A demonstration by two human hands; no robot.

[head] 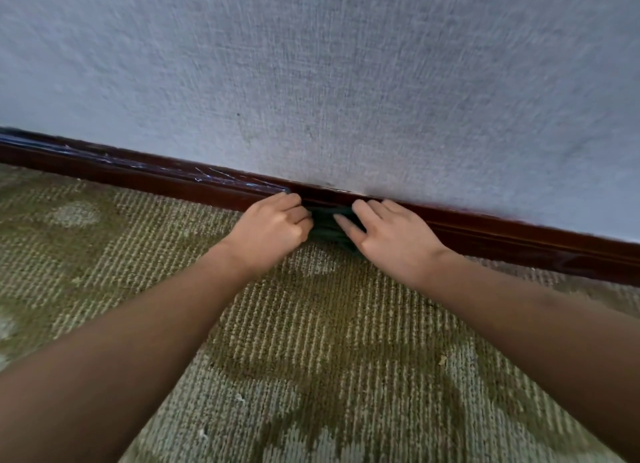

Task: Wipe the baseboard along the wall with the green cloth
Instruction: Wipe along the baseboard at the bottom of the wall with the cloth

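A dark red-brown baseboard runs along the foot of the wall, sloping down to the right. The green cloth lies bunched against it at the centre, mostly hidden between my hands. My left hand has its fingers curled round the cloth's left end, knuckles at the baseboard. My right hand lies over the cloth's right part with fingers stretched out, fingertips touching the baseboard.
A pale textured wall fills the upper half. Olive and beige patterned carpet covers the floor, with a few small crumbs. Whitish scratches mark the baseboard left of my hands.
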